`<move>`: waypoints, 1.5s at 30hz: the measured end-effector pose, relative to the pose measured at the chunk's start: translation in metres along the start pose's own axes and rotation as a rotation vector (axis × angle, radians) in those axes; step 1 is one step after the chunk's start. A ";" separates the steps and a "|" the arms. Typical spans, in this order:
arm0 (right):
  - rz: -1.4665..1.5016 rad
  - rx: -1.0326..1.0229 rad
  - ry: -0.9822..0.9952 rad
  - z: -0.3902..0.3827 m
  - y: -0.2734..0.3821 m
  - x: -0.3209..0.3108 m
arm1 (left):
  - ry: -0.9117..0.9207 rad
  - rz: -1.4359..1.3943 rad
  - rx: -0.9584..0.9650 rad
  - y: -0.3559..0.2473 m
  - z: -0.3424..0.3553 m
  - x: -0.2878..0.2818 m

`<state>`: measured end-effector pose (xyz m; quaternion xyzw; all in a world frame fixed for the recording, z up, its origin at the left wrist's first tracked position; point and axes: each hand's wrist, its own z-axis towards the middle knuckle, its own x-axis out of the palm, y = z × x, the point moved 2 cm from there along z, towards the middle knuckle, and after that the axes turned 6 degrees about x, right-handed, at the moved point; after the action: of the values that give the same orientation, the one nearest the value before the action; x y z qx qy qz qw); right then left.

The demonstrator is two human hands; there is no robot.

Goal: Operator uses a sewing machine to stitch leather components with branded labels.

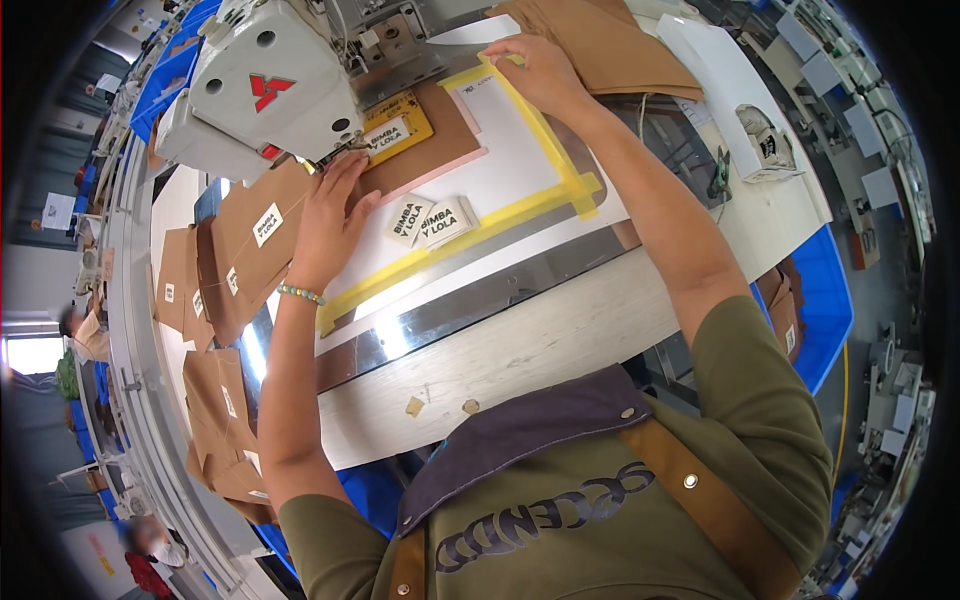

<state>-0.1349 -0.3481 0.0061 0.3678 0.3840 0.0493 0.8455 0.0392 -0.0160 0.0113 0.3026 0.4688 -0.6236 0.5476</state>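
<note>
My left hand (336, 215) lies with fingers apart on a brown panel (440, 145) beside the white sewing machine's head (265, 80). On the panel sits a yellow plate (410, 142) bearing a printed white label, close to my fingertips. My right hand (530, 80) has its fingers curled onto the far right corner of a white template (515, 175) bordered with yellow tape, gripping that corner. A small pile of printed white labels (445, 222) rests on the template below the panel.
Brown panels with labels (230, 265) lie at the left, more brown pieces (620, 55) at the back. Scissors (720, 175) and a white carton (700, 60) are at the right. Blue bins (830, 310) flank the table (470, 370). Two people (150, 545) (85, 330) are far left.
</note>
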 end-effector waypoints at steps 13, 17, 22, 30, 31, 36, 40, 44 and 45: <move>-0.072 -0.042 -0.001 -0.003 0.004 0.010 | 0.149 -0.091 0.011 0.019 -0.003 -0.005; -0.036 -0.037 0.027 -0.004 0.003 0.013 | 0.169 -0.076 0.050 0.019 -0.001 -0.005; -0.062 -0.052 0.011 -0.005 0.002 0.015 | 0.174 -0.048 0.057 0.021 0.000 -0.005; -0.019 -0.069 -0.025 -0.006 -0.002 0.018 | 0.190 -0.048 0.063 0.019 -0.001 -0.007; -0.016 -0.057 -0.016 -0.005 -0.003 0.018 | 0.186 -0.058 0.066 0.018 0.000 -0.006; -0.017 -0.060 -0.018 -0.005 -0.003 0.018 | 0.191 -0.071 0.077 0.024 0.000 -0.006; -0.029 -0.021 0.030 -0.006 -0.002 0.016 | 0.184 -0.056 0.043 0.021 0.006 -0.004; -0.083 -0.053 -0.008 -0.011 0.003 0.015 | 0.177 -0.030 0.015 0.027 0.011 -0.001; -0.084 -0.054 -0.009 -0.010 0.004 0.015 | 0.176 -0.030 0.016 0.030 0.011 0.000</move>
<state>-0.1307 -0.3336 -0.0045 0.3289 0.3937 0.0224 0.8581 0.0700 -0.0253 0.0074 0.3534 0.5147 -0.6063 0.4926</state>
